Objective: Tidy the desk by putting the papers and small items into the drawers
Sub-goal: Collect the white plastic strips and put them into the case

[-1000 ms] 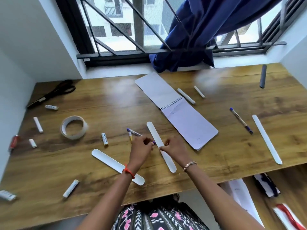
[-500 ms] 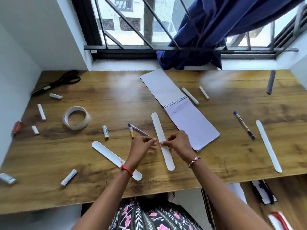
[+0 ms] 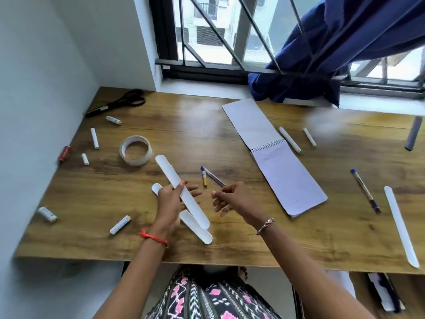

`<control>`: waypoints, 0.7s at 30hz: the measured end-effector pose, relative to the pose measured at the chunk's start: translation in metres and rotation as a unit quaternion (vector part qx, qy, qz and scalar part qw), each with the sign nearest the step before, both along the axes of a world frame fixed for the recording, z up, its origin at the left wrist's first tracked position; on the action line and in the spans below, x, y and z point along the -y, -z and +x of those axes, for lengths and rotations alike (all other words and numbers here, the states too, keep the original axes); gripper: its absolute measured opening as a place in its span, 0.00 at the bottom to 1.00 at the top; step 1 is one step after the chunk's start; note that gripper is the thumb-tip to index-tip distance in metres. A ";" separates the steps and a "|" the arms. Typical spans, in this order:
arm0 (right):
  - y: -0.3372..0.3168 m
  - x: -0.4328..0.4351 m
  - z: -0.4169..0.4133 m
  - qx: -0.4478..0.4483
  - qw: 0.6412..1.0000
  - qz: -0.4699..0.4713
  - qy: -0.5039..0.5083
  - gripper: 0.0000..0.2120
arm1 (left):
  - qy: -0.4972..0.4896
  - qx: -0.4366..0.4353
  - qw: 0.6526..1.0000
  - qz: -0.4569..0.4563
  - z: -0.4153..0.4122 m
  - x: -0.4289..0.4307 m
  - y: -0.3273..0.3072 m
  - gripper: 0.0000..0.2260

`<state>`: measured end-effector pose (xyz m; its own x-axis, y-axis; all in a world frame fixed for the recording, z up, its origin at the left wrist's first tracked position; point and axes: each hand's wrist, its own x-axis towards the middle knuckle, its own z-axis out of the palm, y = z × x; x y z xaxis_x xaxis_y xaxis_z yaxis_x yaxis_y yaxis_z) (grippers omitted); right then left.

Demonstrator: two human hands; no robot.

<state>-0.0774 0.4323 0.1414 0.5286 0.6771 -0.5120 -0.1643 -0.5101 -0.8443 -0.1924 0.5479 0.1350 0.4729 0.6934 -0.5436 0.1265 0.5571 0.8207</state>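
The strip [image 3: 192,206] is white, the desk [image 3: 253,238] brown wood-grain, the curtain [image 3: 322,54] navy.

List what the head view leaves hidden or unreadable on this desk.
Lower white strip: middle hidden beneath the left hand and the held strip.
Small tube: label too small to read.
Pale patch near the window: blurred.
Drawers: none plainly visible; frame edge cuts the space below.

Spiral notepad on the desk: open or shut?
Open. The spiral notepad lies flat on the desk, its cover flipped back past the wire binding and an inner page facing up.
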 end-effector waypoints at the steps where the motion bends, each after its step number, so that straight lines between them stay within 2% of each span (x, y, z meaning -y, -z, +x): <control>1: 0.003 -0.005 -0.004 0.018 1.000 -0.014 -0.011 0.08 | -0.030 0.001 1.000 0.008 -0.007 -0.006 -0.001 0.09; 4: 0.013 -0.019 -0.020 0.123 0.986 -0.073 -0.087 0.08 | -0.082 -0.011 0.996 0.017 -0.026 -0.021 -0.002 0.10; 9: 0.025 -0.041 -0.049 0.269 0.940 -0.120 -0.172 0.18 | -0.096 -0.021 0.995 -0.002 -0.044 -0.026 0.003 0.13; 13: 0.027 -0.052 -0.068 0.354 0.896 -0.150 -0.221 0.13 | -0.087 -0.037 0.995 -0.006 -0.053 -0.024 0.009 0.13; 16: 0.030 -0.056 -0.069 0.333 0.908 -0.159 -0.199 0.10 | -0.079 -0.053 0.995 -0.007 -0.055 -0.023 0.010 0.14; 21: 0.024 -0.045 -0.048 0.158 0.975 -0.109 -0.116 0.10 | -0.054 -0.048 0.997 -0.006 -0.051 -0.023 0.006 0.12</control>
<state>-0.1254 0.4777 0.1179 0.5277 0.6913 -0.4936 0.2274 -0.6749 -0.7020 -0.2432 0.5705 0.1288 0.3412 0.7308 -0.5912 0.1422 0.5816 0.8010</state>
